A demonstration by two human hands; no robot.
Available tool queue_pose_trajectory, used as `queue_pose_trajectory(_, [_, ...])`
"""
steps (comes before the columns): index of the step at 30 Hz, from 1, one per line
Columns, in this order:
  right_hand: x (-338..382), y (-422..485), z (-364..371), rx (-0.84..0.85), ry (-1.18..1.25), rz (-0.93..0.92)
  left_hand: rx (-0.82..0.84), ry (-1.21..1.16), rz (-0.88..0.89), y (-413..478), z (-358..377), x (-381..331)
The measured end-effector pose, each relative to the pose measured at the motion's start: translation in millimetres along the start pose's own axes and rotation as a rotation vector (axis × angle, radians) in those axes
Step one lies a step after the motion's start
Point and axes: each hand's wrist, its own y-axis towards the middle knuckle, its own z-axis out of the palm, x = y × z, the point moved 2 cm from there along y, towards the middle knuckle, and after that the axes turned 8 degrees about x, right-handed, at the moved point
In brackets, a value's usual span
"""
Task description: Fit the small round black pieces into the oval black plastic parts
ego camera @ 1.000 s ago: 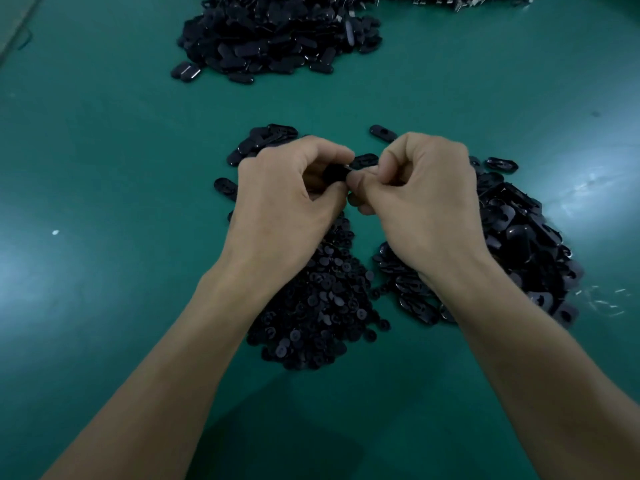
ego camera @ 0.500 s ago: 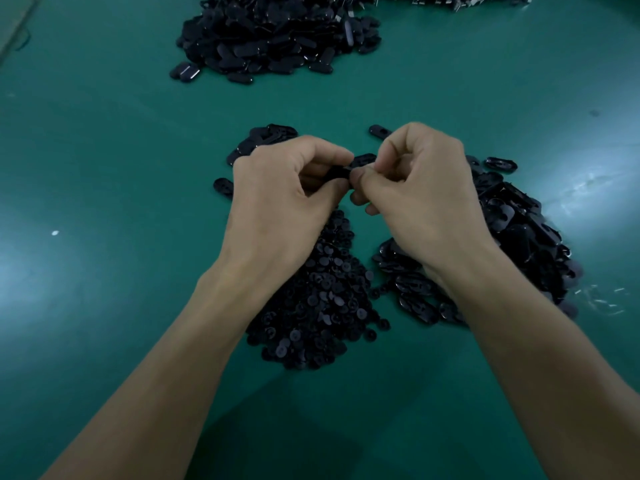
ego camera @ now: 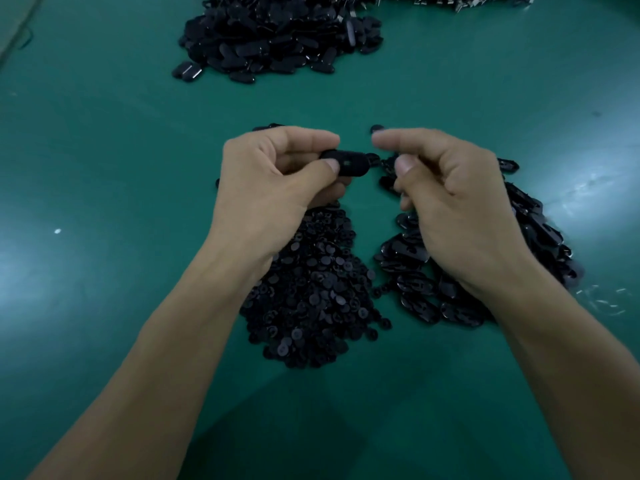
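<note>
Tabletop (ego camera: pixel 104 168): green, fills the view and carries every item below. Far heap of oval parts (ego camera: pixel 277 32): largest stock, cut off by the top edge; we cannot read whether these are finished. Metallic bits (ego camera: pixel 450 1): beside that heap at the top edge, mostly cropped. Heap of round pieces (ego camera: pixel 311 292): centre, under the left wrist, its upper end covered by the left hand. Near heap of oval parts (ego camera: pixel 415 271): right of centre, largely covered by the right hand and forearm. Left hand (ego camera: pixel 273 188): raised over the round pieces, with thumb and forefinger pinching the oval part in work. Right hand (ego camera: pixel 450 209): just beside that part and not touching it, thumb and forefinger parted with nothing seen between them, the other fingers loosely curled. Oval part in work (ego camera: pixel 346 163): held level between the two hands, a small opening showing at its middle. The step we judge to be the seating of a round piece in this part, but black on black leaves us unable to tell whether one already sits there. If seated, the next move calls for setting the part aside and drawing a fresh oval. If not, it calls for a round piece pressed squarely into the opening. Pale slivers (ego camera: pixel 602 299): scattered at right, too small to identify.
</note>
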Motion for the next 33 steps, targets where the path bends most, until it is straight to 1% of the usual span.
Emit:
queue_pose_trajectory(3, [0,-1,-1,-0.002,0.078,0.018,-0.002,-0.053,-0.009,1,0,0])
queue_pose_trajectory(7, [-3,1,0,0.011,0.246,0.055,0.009,-0.066,-0.016,1,1,0])
queue_pose_trajectory(12, [-6,3,-1,0.043,0.418,0.059,0.024,-0.059,-0.017,0,1,0])
queue_pose_trajectory(18, [-4,3,-1,0.018,0.478,0.076,0.043,-0.042,-0.001,-1,3,-2])
queue_pose_trajectory(23, [2,2,0,-0.015,0.452,0.092,0.055,0.001,0.034,-2,7,-2])
queue_pose_trajectory(33, [13,5,12,-0.128,0.145,0.038,0.050,0.039,0.072,-4,9,-1])
